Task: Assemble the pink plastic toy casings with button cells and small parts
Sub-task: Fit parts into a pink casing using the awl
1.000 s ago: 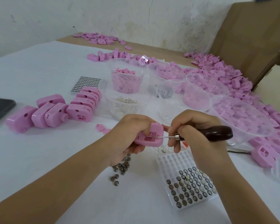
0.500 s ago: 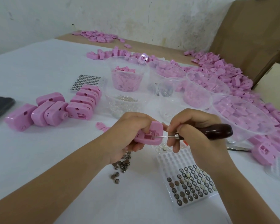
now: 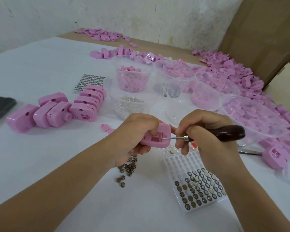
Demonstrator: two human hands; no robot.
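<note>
Head cam: pink casing [image 3: 159,137] is gripped in left hand [image 3: 137,136], awl [image 3: 208,135] clenched in right hand [image 3: 206,131], shaft poked leftward into its open slot.

The single head-worn camera looks forward and down from the desk's [image 3: 40,164] near edge, close above both hands, facing the far wall [image 3: 107,14] and right-hand cardboard [image 3: 266,30]

Two bare forearms reach in from the near edge, one from the near left, one from the near right. No sleeve, watch, ring or glove shows on either. The left hand [image 3: 134,136] and right hand [image 3: 206,131] have short, unpainted fingernails, visible on several curled fingers.
</note>
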